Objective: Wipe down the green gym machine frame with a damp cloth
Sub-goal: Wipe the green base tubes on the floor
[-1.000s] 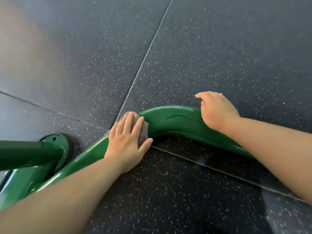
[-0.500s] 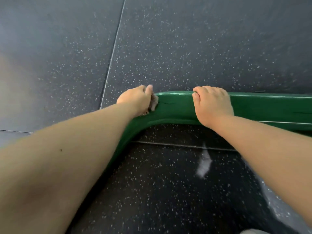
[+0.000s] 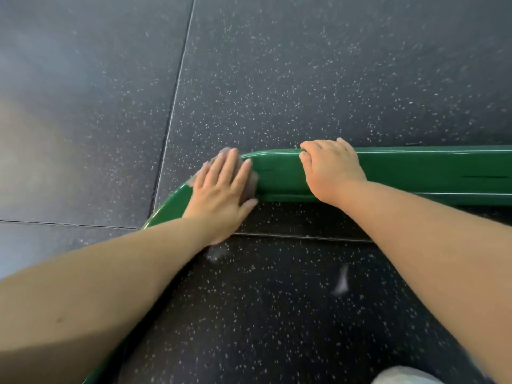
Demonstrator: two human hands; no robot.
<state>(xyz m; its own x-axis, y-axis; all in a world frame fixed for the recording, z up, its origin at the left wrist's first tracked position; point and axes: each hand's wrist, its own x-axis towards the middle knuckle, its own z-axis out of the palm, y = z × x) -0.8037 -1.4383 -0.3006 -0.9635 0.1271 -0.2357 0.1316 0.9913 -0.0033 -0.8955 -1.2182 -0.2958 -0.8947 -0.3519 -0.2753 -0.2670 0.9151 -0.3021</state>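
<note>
Mid-wipe, the left hand (image 3: 221, 194), fingers straight, presses the cloth (image 3: 251, 185) flat on the bend of the green frame (image 3: 415, 167) down on the floor (image 3: 304, 79), the right hand (image 3: 332, 170) curls its fingers over the top edge, and the cloth probably needs sliding along the rail next.

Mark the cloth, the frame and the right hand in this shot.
cloth (image 3: 251, 186), head view, the grey patch at its uncovered right edge.
frame (image 3: 421, 173), head view, the near face of the straight green bar.
right hand (image 3: 333, 171), head view, the back of the hand.
</note>
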